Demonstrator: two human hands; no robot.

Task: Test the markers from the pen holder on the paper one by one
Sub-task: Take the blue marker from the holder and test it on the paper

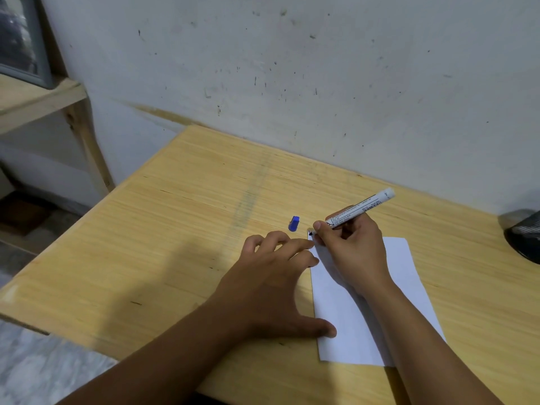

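Note:
A white sheet of paper (344, 323) lies on the wooden table (181, 223). My right hand (353, 247) grips a white marker (365, 207) with its dark tip touching the paper's far left corner. The marker's blue cap (293, 223) lies on the table just beyond my fingers. My left hand (271, 285) rests flat with fingers spread, its fingertips and thumb pressing the paper's left edge. At the right edge of the view stands a dark mesh pen holder (526, 238), mostly cut off.
A stained white wall (292, 68) rises directly behind the table. A wooden shelf frame (43, 97) stands at the left, with floor visible below the table's left edge.

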